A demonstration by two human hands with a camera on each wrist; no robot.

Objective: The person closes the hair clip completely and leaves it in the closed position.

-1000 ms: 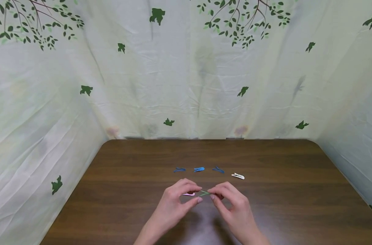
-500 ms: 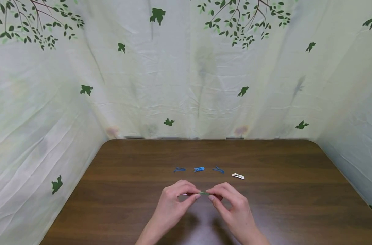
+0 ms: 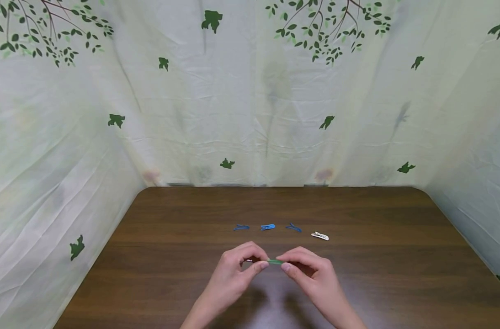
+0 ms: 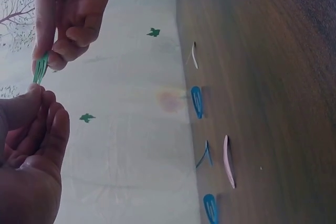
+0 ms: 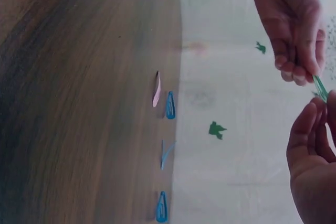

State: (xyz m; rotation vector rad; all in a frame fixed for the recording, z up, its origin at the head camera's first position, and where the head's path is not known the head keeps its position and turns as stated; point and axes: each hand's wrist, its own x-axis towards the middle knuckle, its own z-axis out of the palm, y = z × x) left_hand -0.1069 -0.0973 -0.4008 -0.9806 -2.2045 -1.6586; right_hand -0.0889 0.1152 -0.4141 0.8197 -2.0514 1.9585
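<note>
left hand (image 3: 238, 266) and right hand (image 3: 313, 269) pinch a green clip (image 3: 275, 262).

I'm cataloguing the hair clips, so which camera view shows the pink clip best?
The left wrist view: the pink clip appears largest there, its whole length unobstructed on the table. The right wrist view also shows it whole, but smaller. In the head view, the left hand hides all but a pale sliver.
</note>
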